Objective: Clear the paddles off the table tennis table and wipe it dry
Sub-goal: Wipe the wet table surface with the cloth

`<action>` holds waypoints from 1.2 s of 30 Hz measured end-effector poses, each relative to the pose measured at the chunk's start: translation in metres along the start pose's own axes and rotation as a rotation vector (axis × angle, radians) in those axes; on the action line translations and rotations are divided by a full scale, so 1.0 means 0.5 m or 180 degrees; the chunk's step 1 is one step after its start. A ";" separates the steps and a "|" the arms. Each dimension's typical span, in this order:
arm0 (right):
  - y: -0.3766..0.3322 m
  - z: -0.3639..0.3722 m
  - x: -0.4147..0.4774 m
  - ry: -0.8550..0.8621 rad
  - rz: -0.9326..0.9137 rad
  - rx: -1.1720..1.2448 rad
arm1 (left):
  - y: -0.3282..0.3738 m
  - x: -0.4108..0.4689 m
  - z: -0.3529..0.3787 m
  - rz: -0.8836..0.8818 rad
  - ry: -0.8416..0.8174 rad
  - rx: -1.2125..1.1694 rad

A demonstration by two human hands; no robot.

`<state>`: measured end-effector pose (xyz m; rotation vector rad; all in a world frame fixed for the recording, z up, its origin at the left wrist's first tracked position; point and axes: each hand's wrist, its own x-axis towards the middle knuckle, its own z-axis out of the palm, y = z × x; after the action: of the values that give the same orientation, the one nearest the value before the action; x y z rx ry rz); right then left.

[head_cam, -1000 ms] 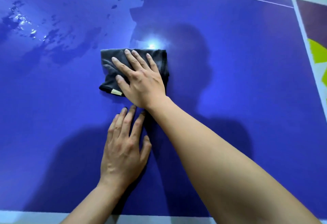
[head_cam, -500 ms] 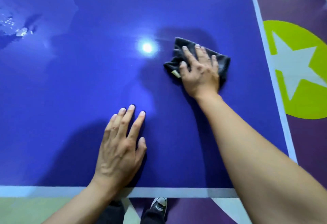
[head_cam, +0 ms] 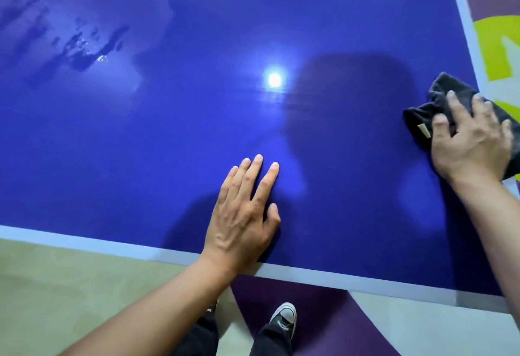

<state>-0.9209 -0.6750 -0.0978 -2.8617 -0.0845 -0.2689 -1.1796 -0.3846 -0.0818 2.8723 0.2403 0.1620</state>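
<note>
Right hand [head_cam: 472, 147] is lying over the dark cloth [head_cam: 439, 99], fingers spread and pressing it down onto the table rather than pinching it. The cloth is bunched up right at the table's right edge, with part of it lapping over the white side line [head_cam: 464, 32]. Left hand [head_cam: 242, 215] is empty, fingers straight and a bit fanned, palm planted on the blue table top [head_cam: 168, 144] close to the near edge. Looks to me like it's just propping the person up while they lean.

The cloth looks soft, floppy and light (small pale tag sticking out on its left side), so I reckon it'll crumple and skid on that glossy top unless there's steady weight on it. Best hold is probably whole palm over the middle of the wad, thumb hooked on one side so it doesn't roll out.

Further out, the far left has a shiny wet patch [head_cam: 78, 46] with streaks and droplets, well apart from the cloth, so my guess is the drying isn't finished. No paddles anywhere I can see. Below the near edge there's a grey sneaker [head_cam: 284, 316] on the floor
</note>
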 end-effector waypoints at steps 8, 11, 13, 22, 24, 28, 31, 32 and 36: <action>-0.148 0.023 -0.100 -0.0005 -0.0156 0.0095 | -0.065 -0.060 -0.037 -0.0156 0.0105 -0.0362; -0.291 0.041 -0.139 -0.0110 -0.0366 0.0048 | -0.169 -0.121 -0.068 -0.0375 0.0106 -0.0208; -0.407 0.062 -0.172 -0.0231 -0.0553 0.0035 | -0.249 -0.171 -0.089 -0.0520 0.0103 -0.0083; -0.879 0.152 -0.347 -0.0633 -0.1596 0.0184 | -0.408 -0.298 -0.126 -0.0180 -0.0023 -0.0240; -0.921 0.157 -0.380 -0.0688 -0.1689 0.0201 | -0.413 -0.301 -0.131 -0.0210 -0.0100 -0.0301; -0.927 0.154 -0.382 -0.0829 -0.1705 0.0231 | -0.403 -0.301 -0.129 -0.0389 -0.0126 -0.0277; -0.925 0.149 -0.374 -0.0922 -0.1790 0.0269 | -0.378 -0.295 -0.127 -0.0561 -0.0083 -0.0268; -0.916 0.143 -0.373 -0.0935 -0.1817 0.0323 | -0.365 -0.297 -0.124 -0.0548 -0.0109 -0.0232; -0.808 0.119 -0.364 -0.0849 -0.1779 0.0354 | -0.281 -0.317 -0.098 -0.0010 -0.0109 -0.0300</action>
<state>-1.1221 -0.2762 -0.0854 -2.6847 -0.9227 0.0185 -1.3623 -0.2669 -0.0852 2.7785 0.2244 0.1201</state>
